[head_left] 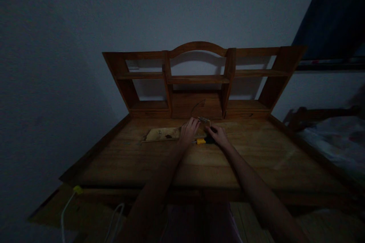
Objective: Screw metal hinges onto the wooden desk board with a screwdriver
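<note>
In dim light, my left hand (188, 131) is closed with its fingertips at the left end of a small flat piece with metallic-looking parts (204, 120). What kind of piece it is I cannot make out. My right hand (218, 135) pinches the same piece near its right edge, thumb and fingers bent. Just below the hands, a yellow and black screwdriver (201, 141) lies on the desk, its thin shaft pointing left and its handle end close to my right hand. Left of my left hand lies a pale, stained wooden strip (161, 134), partly covered by that hand.
The wooden desktop (182, 167) has a raised shelf unit (199, 80) along its back, against the wall. A thin dark curved line (197, 104) shows behind the hands. At lower left hangs a white cable (63, 212) with a yellow end. Whitish plastic bags (336, 136) are at the right.
</note>
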`<action>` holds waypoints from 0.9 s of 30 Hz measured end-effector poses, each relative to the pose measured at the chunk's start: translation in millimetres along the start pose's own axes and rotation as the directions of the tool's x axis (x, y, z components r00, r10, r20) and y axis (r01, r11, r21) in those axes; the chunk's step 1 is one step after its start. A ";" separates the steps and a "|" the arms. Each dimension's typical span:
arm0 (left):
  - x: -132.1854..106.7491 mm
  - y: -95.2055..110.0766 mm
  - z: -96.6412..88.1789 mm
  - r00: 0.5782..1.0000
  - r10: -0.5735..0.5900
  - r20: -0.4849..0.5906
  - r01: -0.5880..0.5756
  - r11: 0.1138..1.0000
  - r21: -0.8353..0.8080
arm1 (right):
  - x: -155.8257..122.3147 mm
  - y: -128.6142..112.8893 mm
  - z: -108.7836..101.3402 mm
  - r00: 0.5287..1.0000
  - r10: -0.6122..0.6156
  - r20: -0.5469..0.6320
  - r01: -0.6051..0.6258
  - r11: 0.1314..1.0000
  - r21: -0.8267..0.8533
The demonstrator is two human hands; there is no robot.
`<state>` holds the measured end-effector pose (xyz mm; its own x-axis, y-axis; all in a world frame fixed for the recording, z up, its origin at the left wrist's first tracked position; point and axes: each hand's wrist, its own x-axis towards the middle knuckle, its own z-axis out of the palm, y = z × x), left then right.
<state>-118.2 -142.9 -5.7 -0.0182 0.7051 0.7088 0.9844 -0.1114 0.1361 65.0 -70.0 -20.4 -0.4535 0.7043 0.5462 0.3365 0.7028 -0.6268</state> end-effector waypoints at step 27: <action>8.6 -7.8 -8.9 0.997 0.073 -0.019 -0.074 0.996 -0.057 | -4.7 -17.9 -1.9 0.999 -0.032 -0.001 0.032 0.999 -0.036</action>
<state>-127.5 -142.2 5.5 0.0508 0.6813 0.7303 0.9714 -0.2035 0.1222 62.7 -85.8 -10.7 -0.4631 0.6818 0.5663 0.3517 0.7279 -0.5886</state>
